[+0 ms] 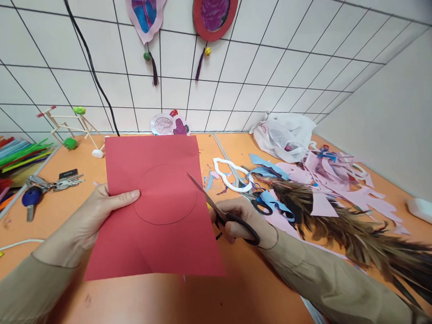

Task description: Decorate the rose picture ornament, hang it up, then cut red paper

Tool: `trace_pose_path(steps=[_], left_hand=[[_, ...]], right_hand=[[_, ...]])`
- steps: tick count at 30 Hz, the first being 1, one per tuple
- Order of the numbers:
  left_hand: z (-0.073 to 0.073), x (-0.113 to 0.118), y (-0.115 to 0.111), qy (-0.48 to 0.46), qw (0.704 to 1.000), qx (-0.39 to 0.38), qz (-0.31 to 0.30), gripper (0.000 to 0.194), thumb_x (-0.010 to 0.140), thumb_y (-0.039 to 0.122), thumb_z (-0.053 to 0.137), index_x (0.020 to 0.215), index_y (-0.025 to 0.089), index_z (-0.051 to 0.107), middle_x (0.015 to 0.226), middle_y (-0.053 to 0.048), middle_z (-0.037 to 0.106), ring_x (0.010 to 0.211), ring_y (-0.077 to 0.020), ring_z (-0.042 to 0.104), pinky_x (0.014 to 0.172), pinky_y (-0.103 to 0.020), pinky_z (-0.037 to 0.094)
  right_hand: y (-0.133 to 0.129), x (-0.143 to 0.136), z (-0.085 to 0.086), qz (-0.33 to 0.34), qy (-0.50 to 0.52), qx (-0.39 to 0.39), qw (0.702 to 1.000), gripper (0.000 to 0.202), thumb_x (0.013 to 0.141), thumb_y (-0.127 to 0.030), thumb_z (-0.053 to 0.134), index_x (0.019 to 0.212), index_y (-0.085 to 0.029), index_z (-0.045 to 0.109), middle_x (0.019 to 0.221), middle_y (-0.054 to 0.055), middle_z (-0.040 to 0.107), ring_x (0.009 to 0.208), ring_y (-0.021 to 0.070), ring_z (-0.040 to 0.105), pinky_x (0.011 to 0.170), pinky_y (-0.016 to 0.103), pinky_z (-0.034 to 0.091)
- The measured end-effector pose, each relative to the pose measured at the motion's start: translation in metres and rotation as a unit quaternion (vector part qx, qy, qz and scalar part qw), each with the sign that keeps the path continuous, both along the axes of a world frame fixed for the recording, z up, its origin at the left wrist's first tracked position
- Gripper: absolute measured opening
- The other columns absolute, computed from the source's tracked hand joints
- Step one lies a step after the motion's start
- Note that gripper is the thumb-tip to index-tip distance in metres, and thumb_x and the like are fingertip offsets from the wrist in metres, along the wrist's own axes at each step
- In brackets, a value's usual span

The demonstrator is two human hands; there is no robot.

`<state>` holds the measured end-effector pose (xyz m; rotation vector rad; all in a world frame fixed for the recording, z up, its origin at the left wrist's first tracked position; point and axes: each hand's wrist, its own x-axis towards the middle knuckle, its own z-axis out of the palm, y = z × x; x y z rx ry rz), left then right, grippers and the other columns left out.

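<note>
A red sheet of paper [170,249] with a pencil-like circle drawn on it is held up above the orange table. My left hand [97,214] grips its left edge, thumb on the front and the other fingers hidden behind. In my right hand [242,217] is a pair of scissors [242,224] with black handles. One blade lies over the front of the sheet at its right side, its tip near the circle's right part. Whether the other blade is behind the paper, I cannot see.
Pink paper scraps [323,169], a brown feather duster [339,227] and a white plastic bag [284,132] lie on the right. Keys [69,180] and colourful pipe cleaners [12,154] are at left, near a small stick model [73,125]. Ornaments [216,11] hang on the tiled wall.
</note>
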<state>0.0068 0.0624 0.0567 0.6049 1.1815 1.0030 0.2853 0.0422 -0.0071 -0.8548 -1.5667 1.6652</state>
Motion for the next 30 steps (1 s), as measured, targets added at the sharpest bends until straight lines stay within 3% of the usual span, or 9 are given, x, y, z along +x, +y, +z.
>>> trace_pose_path(steps=[5, 13, 22, 30], left_hand=[[0.001, 0.001, -0.002, -0.008, 1.0, -0.013, -0.007, 0.037, 0.052, 0.014, 0.086, 0.087, 0.014, 0.075, 0.078, -0.012, 0.077, 0.064, -0.0304, 0.074, 0.064, -0.041, 0.063], [0.003, 0.002, -0.003, -0.006, 1.0, -0.019, -0.013, 0.038, 0.056, 0.013, 0.084, 0.093, 0.013, 0.075, 0.078, -0.012, 0.077, 0.066, -0.0309, 0.074, 0.067, -0.04, 0.063], [0.002, 0.004, -0.005, -0.018, 1.0, -0.022, -0.011, 0.051, 0.056, 0.012, 0.085, 0.106, 0.014, 0.071, 0.081, -0.012, 0.078, 0.066, -0.0298, 0.074, 0.066, -0.04, 0.063], [-0.001, 0.005, -0.005, -0.02, 0.999, -0.026, -0.013, 0.051, 0.058, 0.012, 0.084, 0.108, 0.013, 0.071, 0.08, -0.012, 0.077, 0.066, -0.0303, 0.074, 0.061, -0.037, 0.064]], right_hand=[[0.0, -0.001, 0.002, -0.001, -0.002, -0.003, 1.0, 0.052, 0.068, -0.061, 0.071, 0.083, -0.013, 0.062, 0.043, -0.005, 0.049, 0.035, 0.0066, 0.04, 0.035, 0.018, 0.028], [0.0, 0.001, 0.001, -0.009, -0.011, 0.004, 1.0, 0.053, 0.067, -0.062, 0.072, 0.083, -0.012, 0.063, 0.042, -0.005, 0.049, 0.033, 0.0063, 0.039, 0.034, 0.018, 0.027], [-0.001, -0.001, 0.002, -0.019, -0.019, 0.02, 0.999, 0.052, 0.067, -0.062, 0.071, 0.08, -0.012, 0.063, 0.044, -0.005, 0.048, 0.033, 0.0059, 0.037, 0.035, 0.019, 0.028], [-0.002, -0.003, 0.012, -0.036, -0.041, 0.009, 0.998, 0.054, 0.064, -0.068, 0.069, 0.07, -0.015, 0.059, 0.041, -0.005, 0.047, 0.034, 0.0081, 0.041, 0.037, 0.02, 0.033]])
